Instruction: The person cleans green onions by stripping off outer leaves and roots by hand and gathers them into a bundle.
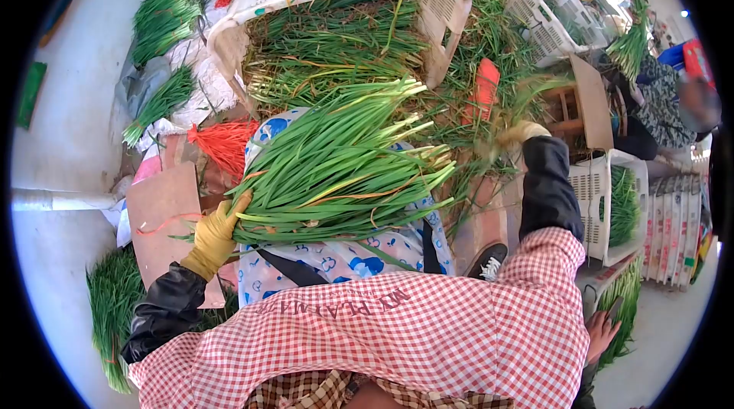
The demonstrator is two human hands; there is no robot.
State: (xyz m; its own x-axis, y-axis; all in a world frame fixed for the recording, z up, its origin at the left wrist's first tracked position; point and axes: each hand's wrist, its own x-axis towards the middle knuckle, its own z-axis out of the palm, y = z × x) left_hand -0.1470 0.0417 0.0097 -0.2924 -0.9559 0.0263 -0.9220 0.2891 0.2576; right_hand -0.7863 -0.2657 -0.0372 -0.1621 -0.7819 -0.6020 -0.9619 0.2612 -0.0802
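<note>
A large sheaf of garlic chives (344, 164) lies across my lap on a blue-and-white patterned apron (329, 260), pale stem ends pointing right. My left hand (214, 233), in a yellow glove, is closed around the leafy end at the left. Out to the right, my right hand (524, 134), also gloved, hangs above loose scraps on the floor. Motion blurs its fingers, and a few smeared strands show close to it. In front of my knees a white plastic crate (451, 34) lies tilted, full of more chives.
Red ties (222, 149) and a brown board (164, 214) lie left. Chive bundles (115, 309) rest by the wall. At right stand white baskets (592, 202) and a cardboard piece (592, 107). A co-worker (661, 95) sits beyond; another person's hand (602, 332) touches chives lower right.
</note>
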